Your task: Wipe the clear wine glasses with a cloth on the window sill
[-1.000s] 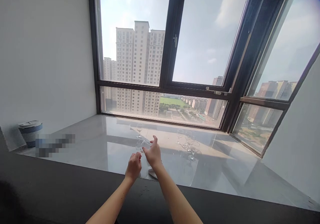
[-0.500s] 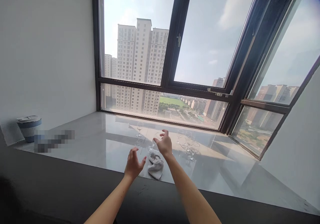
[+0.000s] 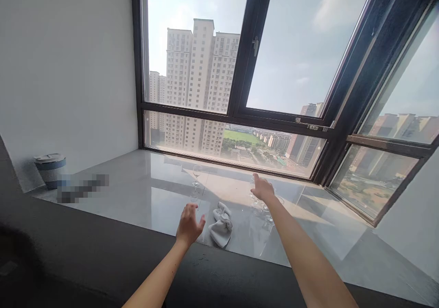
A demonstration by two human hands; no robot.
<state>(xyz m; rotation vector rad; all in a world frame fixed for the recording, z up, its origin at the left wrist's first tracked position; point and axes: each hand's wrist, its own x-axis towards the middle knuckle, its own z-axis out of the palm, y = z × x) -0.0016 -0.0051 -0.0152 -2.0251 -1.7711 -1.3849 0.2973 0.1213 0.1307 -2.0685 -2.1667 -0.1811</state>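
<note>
My right hand (image 3: 262, 190) reaches out over a cluster of clear wine glasses (image 3: 266, 209) on the glossy grey windowsill (image 3: 137, 189); its fingers are loosely spread and hold nothing. My left hand (image 3: 190, 223) hovers open near the sill's front edge, just left of a crumpled white cloth (image 3: 221, 223). One wine glass (image 3: 196, 175) stands upright farther back, and another glass (image 3: 195, 199) stands just beyond my left hand.
A blue and white lidded container (image 3: 50, 168) sits at the sill's far left by the wall. A dark ledge (image 3: 85, 257) runs along the front. Large black-framed windows (image 3: 240, 93) close the back and the right side.
My right hand let go of a glass and moved right toward the cluster of glasses. My left hand opened. The cloth now lies uncovered on the sill.
</note>
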